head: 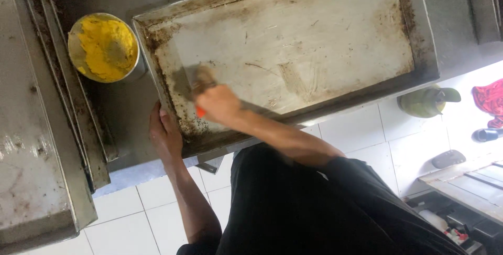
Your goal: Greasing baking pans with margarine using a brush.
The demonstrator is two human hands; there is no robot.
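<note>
Right hand (219, 104) gripping brush (199, 84), bristles pointing up-left on baking tray (293, 45)

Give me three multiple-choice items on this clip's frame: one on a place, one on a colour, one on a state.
1. Where does the round tin stand?
A. left of the metal tray
B. on the tray
C. on the tiled floor

2. What colour is the paste in the tin?
A. white
B. yellow
C. green

3. What is the right hand doing?
A. hanging free
B. gripping a brush on the tray
C. resting in the tin

A: the tin sits past the tray's left rim. B: the contents are bright yellow. B: the fingers close on the brush, while the left hand holds the tray's edge.
</note>
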